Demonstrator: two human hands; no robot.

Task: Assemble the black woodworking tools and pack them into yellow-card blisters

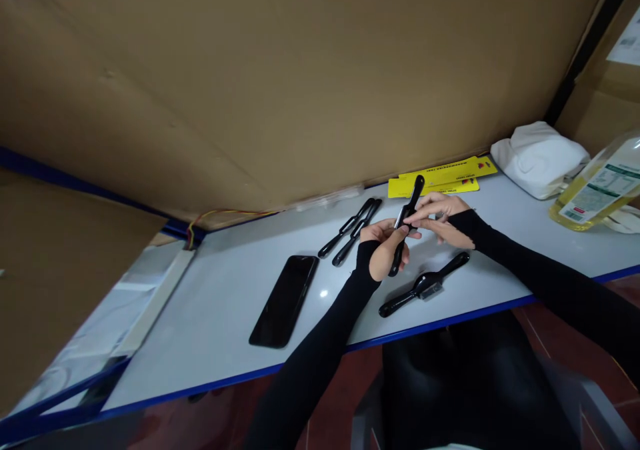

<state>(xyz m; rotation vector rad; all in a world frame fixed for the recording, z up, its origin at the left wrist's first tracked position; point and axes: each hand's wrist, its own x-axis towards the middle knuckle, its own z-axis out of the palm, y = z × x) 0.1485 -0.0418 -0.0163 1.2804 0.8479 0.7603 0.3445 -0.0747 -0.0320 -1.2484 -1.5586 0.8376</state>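
Observation:
A black spokeshave (414, 197) with two handles is held at a slant above the table. My left hand (387, 249) is closed around its lower handle and middle. The fingers of my right hand (443, 218) close on the middle of the tool, near a pale metal blade edge (401, 217). Whatever small part those fingertips may cover is hidden. Just below my hands another black spokeshave (428, 281) lies on the table, with a metal piece at its middle. Left of my left hand, two slim black handled frames (350, 231) lie side by side.
A black phone (284, 301) lies on the white table (210, 310). Yellow printed cards (440, 175) rest by the cardboard wall (300, 90). At the right are a white cloth bundle (537, 157) and a bottle of yellow liquid (597, 187). A blue edge (450, 318) borders the table.

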